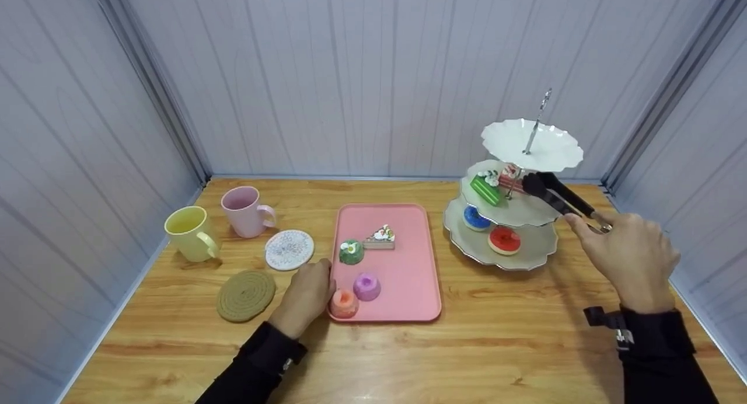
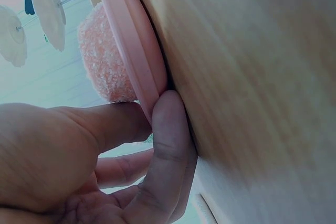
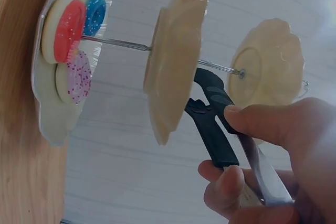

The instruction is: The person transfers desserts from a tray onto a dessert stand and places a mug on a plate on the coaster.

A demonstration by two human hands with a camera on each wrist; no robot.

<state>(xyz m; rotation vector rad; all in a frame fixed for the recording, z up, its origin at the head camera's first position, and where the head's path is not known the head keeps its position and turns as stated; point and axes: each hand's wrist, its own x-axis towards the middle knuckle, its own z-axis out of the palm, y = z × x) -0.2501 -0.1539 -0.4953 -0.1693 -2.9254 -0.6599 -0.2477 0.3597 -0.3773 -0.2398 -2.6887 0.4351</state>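
Observation:
At the left edge of a pink tray (image 1: 411,270), my left hand (image 1: 306,293) pinches the rim between thumb and fingers. On that tray lie an orange toy cake (image 1: 344,305), a purple one (image 1: 366,286), a green one (image 1: 351,252) and a cake slice (image 1: 380,239). My right hand (image 1: 633,258) grips black-tipped tongs (image 3: 215,124) over the middle tier of a three-tier stand (image 1: 534,212). The tong tips are beside a red cake slice (image 1: 512,184); whether they touch it I cannot tell. A green cake slice (image 1: 485,189) lies left of it.
Blue (image 1: 475,218) and red (image 1: 504,241) doughnuts lie on the bottom tier, with a purple-speckled doughnut (image 3: 79,77) seen in the right wrist view. At left stand a yellow mug (image 1: 189,234) and a pink mug (image 1: 245,214), near a white coaster (image 1: 289,250) and a brown coaster (image 1: 245,295).

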